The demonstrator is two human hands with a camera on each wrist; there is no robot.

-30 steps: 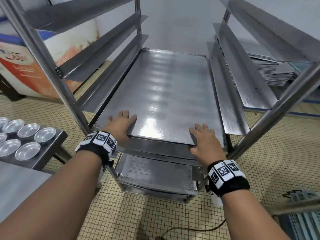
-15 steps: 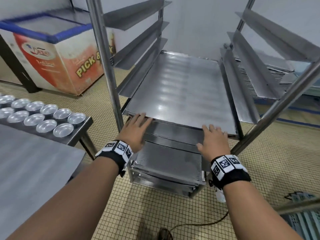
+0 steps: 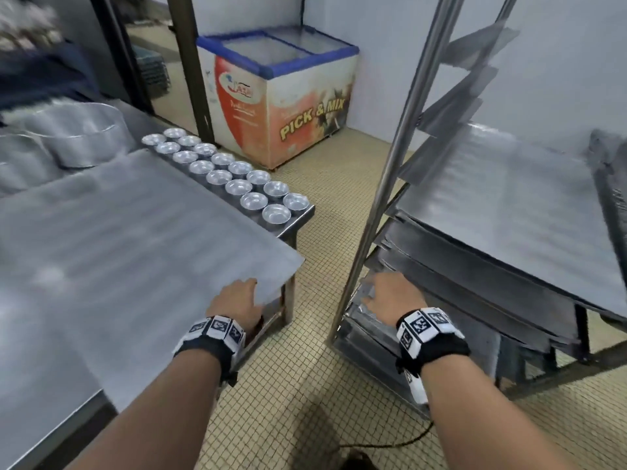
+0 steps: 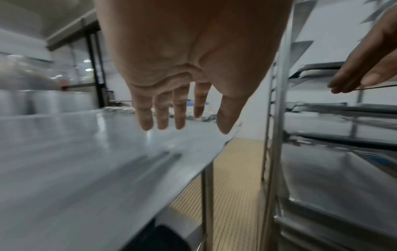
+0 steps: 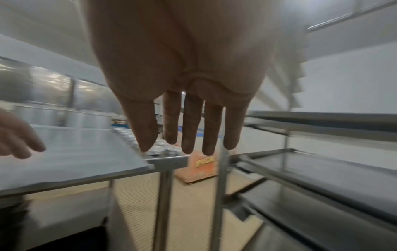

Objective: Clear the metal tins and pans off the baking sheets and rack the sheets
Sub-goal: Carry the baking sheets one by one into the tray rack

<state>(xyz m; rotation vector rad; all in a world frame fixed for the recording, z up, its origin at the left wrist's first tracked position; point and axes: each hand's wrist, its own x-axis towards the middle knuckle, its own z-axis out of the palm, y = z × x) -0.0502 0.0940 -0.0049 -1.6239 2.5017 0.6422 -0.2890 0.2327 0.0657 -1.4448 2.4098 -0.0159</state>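
Observation:
A bare baking sheet [image 3: 135,239] lies on the steel table, its near right corner jutting past the table's edge. My left hand [image 3: 237,305] hovers over that corner with straight fingers and holds nothing; the left wrist view shows its fingers [image 4: 163,112] spread above the sheet [image 4: 86,152]. My right hand [image 3: 390,295] is open in the air beside the rack's front post [image 3: 390,171]. Several small round tins [image 3: 234,179] stand in two rows along the table's far edge. A racked sheet [image 3: 529,212] sits on the rack's runners, above lower sheets.
Large round pans [image 3: 74,137] stand at the table's back left. An orange and white chest freezer [image 3: 281,96] stands against the far wall. Tiled floor [image 3: 325,252] runs between table and rack. A dark cable [image 3: 400,439] lies on the floor near my feet.
Both hands have left the racked sheet and swung left. My view has turned from the rack to the table, and my left hand is now over the table sheet's corner.

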